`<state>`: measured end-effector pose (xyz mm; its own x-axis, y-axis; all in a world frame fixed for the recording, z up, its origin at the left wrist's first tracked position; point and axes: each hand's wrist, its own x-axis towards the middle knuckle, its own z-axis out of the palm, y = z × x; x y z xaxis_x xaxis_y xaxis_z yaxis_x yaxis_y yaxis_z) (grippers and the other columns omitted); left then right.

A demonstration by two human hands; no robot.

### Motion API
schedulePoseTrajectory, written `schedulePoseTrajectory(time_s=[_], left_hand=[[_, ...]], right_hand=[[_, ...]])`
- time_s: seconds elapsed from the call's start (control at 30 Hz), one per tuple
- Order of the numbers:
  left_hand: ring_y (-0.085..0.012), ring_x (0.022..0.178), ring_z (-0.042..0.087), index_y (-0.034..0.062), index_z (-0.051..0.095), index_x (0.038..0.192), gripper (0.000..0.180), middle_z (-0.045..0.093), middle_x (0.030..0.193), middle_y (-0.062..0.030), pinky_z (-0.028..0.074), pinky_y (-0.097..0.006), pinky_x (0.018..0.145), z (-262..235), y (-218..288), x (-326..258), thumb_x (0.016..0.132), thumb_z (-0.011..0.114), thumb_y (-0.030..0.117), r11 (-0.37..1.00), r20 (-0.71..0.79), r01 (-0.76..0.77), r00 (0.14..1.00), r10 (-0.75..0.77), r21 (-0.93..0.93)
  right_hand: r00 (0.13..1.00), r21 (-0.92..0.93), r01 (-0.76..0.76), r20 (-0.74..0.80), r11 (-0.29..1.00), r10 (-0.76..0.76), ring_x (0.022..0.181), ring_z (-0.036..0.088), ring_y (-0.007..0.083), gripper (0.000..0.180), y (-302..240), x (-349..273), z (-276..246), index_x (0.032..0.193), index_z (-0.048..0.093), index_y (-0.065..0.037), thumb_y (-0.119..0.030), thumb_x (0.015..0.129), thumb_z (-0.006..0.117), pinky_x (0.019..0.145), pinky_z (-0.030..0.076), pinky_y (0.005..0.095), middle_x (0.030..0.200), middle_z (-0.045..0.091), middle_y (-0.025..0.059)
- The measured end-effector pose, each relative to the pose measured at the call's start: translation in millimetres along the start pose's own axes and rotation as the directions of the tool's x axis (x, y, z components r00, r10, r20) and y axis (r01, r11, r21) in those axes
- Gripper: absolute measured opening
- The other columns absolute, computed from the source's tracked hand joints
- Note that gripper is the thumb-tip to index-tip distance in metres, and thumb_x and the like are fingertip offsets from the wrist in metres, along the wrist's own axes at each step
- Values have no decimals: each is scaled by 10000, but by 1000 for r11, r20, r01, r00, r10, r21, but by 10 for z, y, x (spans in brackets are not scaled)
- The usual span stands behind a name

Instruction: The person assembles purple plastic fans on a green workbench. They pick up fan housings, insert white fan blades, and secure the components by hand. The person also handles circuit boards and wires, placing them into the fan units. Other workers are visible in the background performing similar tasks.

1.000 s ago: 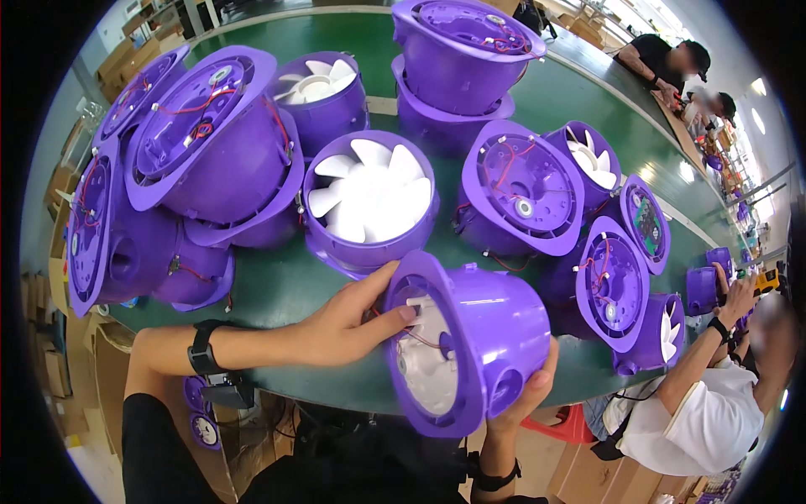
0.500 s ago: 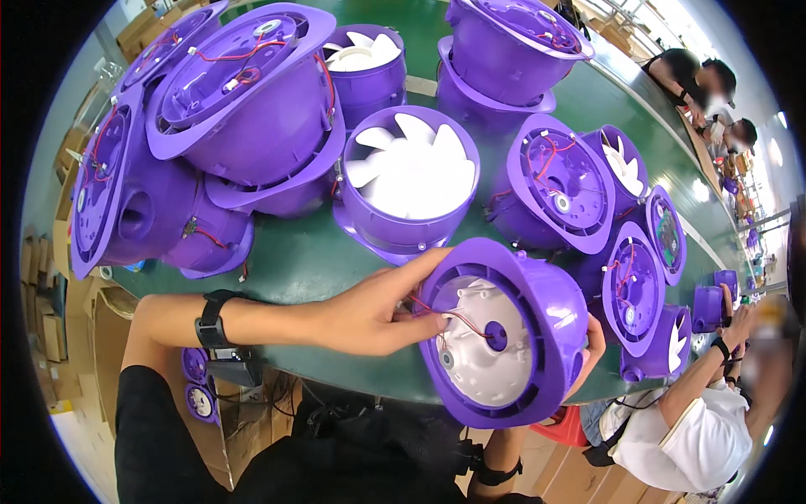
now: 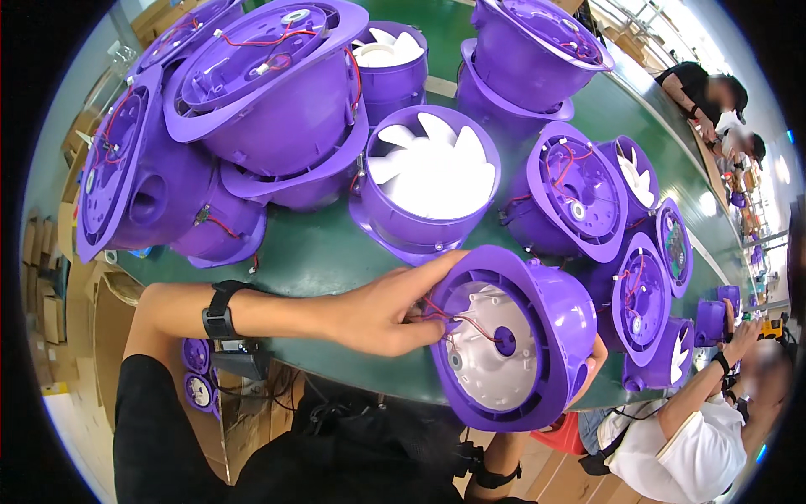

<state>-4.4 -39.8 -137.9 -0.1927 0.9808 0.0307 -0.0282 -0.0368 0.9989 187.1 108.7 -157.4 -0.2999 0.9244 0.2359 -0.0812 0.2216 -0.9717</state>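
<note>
Tilted above the bench's near edge is a purple fan housing with a pale, round motor seat facing me. My right hand wraps its far right side, and most of those fingers are hidden behind it. Thin reddish wires come out of the seat's central hole and run left. At the housing's left rim, my left hand is closed with the wires between thumb and fingers, its index finger lying along the upper rim. The wires' ends are hidden in that hand.
Just beyond stands a purple housing with a white fan. Stacked housings crowd the left, and several more stand right on the green bench. A co-worker in a white shirt works at the right; others are farther off.
The view has shifted slightly, so the bench items appear a little farther right. Both hands keep their hold on the housing and wires, with little other movement.
</note>
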Motion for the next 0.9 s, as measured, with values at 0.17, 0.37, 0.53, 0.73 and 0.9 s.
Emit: schedulePoseTrajectory(time_s=[0.17,0.37,0.53,0.73,0.9], left_hand=[[-216,1123,610,28,185,1580,812,582,1315,-168,531,-329,867,11,-9,-14,862,560,-21,1000,-5,-1,1000,1,-18],[-230,1139,611,27,180,1575,812,587,1310,-174,539,-344,878,-2,6,4,859,561,-19,1000,10,3,1000,-3,12],[-239,1149,614,26,183,1570,810,591,1306,-182,543,-353,881,7,-19,15,858,565,-12,1000,9,-3,1000,3,-4],[-207,1062,611,26,176,1579,815,597,1270,-170,539,-349,853,-9,30,3,863,564,-13,999,25,35,999,-35,8],[-181,1222,513,22,161,1594,817,469,1410,-149,473,-333,965,-6,5,-10,878,552,-37,998,32,57,998,-56,-34]], right_hand=[[999,53,-24,40,998,22,983,608,168,582,48,-8,-38,1149,513,7,-535,1075,314,887,527,363,1052,561,93],[999,-3,-17,51,1000,17,988,613,169,580,46,-2,-58,1152,510,-1,-544,1074,320,888,533,360,1054,562,93],[998,79,-46,34,996,44,988,619,172,580,21,-16,-26,1151,509,-3,-547,1074,325,887,540,363,1058,567,95],[999,17,-29,41,999,28,956,592,165,600,91,-5,-56,1121,526,11,-549,1073,316,876,505,348,1027,561,89],[999,-1,14,51,1000,-14,926,544,165,566,45,11,-55,1093,558,33,-466,1075,293,859,444,340,1008,549,87]])
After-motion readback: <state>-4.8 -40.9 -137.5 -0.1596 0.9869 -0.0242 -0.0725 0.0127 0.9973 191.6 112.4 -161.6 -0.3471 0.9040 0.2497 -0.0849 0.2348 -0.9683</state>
